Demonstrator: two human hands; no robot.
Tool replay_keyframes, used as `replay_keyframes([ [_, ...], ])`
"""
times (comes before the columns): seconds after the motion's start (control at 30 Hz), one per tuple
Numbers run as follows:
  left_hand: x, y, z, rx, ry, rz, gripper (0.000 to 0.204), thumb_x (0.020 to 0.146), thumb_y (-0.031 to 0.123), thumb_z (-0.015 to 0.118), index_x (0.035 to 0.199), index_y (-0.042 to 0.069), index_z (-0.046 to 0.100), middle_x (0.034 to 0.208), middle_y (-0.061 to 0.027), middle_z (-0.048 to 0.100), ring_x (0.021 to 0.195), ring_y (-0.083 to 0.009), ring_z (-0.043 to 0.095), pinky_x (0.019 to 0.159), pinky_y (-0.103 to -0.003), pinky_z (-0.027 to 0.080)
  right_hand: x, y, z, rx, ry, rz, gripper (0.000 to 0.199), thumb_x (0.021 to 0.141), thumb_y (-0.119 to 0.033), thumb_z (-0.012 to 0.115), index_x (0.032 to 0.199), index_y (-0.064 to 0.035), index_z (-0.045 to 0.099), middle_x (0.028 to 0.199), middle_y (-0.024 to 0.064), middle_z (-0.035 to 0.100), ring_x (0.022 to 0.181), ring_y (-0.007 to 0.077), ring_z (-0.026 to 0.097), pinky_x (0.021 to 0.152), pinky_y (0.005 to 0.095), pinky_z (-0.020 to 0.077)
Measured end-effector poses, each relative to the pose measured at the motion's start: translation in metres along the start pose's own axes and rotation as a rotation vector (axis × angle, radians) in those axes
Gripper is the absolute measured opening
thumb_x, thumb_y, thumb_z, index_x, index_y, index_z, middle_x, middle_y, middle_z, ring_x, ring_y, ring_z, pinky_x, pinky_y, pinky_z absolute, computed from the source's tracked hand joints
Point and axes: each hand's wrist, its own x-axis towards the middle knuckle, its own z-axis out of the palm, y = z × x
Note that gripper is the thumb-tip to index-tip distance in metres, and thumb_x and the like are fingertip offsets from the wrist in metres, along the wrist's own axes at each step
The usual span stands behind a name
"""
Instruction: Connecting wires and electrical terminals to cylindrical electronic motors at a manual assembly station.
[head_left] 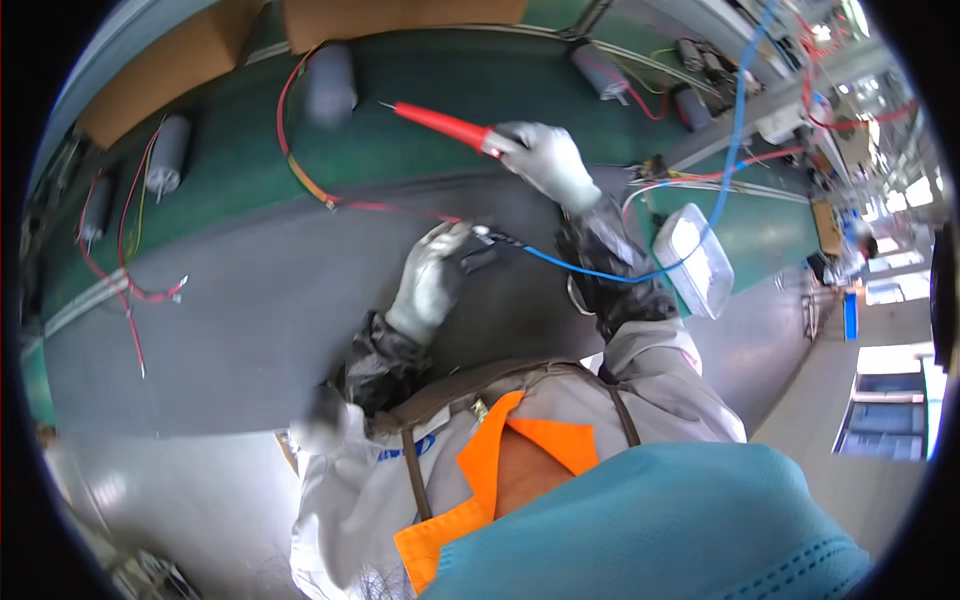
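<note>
My gloved right hand (553, 165) grips a red probe (440, 123) with a thin metal tip, which points left and away from me. The tip is near a grey cylinder (330, 85), with a gap between them. My gloved left hand (428, 275) is closed on the end of a red wire (390, 208), which loops back toward that cylinder beside a yellow wire (303, 178). At its fingertips is a small metal clip (483, 232) with a dark sleeve, on the end of a blue cable (590, 273). The cable passes by my right sleeve.
Other grey cylinders with wires (168, 155) (598, 72) lie along the green belt (430, 70). Loose red wires (130, 290) rest on the dark mat (230, 300) at left. To the right stands a white plastic tub (695, 262); the blue cable crosses above it.
</note>
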Motion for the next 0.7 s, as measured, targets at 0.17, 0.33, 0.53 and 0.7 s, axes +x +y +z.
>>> replay_keyframes([
  [0.17,0.005,-0.001,0.0,0.163,0.169,-0.122,0.038,0.11,0.03,0.049,0.131,0.001,0.06,0.128,-0.0124,0.065,0.116,-0.0248,0.064,0.103,-0.049,0.051,-0.118,0.073,-0.058,-0.191,0.088,0.217,0.035,0.084,-0.017,0.067,0.118,-0.0108,0.071,0.094,0.0199,0.071,0.09,0.0408,0.07,0.081,0.0501,0.0555],
  [0.33,0.014,-0.004,-0.001,0.144,0.172,-0.149,0.043,0.109,0.04,0.053,0.125,0.001,0.062,0.113,-0.0101,0.069,0.105,-0.0196,0.066,0.094,-0.041,0.055,-0.185,0.074,-0.07,-0.46,-0.108,0.437,0.065,0.081,-0.016,0.074,0.142,-0.0054,0.054,0.119,0.0231,0.066,0.105,0.0413,0.064,0.088,0.049,0.0526],
  [0.53,0.037,-0.001,-0.012,0.622,0.163,-0.093,0.042,0.112,0.034,0.04,0.113,0.0,0.064,0.111,-0.0093,0.066,0.102,-0.0146,0.061,0.091,-0.034,0.049,-0.163,-0.038,-0.054,0.39,-0.168,-0.074,0.039,0.091,-0.014,0.069,0.128,-0.003,0.065,0.104,0.0133,0.071,0.09,0.0239,0.065,0.093,0.0411,0.0477],
  [0.7,0.071,0.087,-0.033,0.98,0.503,0.107,0.046,0.11,0.039,0.049,0.095,0.001,0.071,0.087,-0.007,0.073,0.074,-0.0171,0.069,0.067,-0.031,0.052,-0.16,-0.024,-0.069,0.648,0.257,0.6,0.025,0.104,-0.019,0.061,0.113,0.0014,0.071,0.084,0.0034,0.072,0.068,0.0071,0.063,0.063,0.0248,0.05],
])
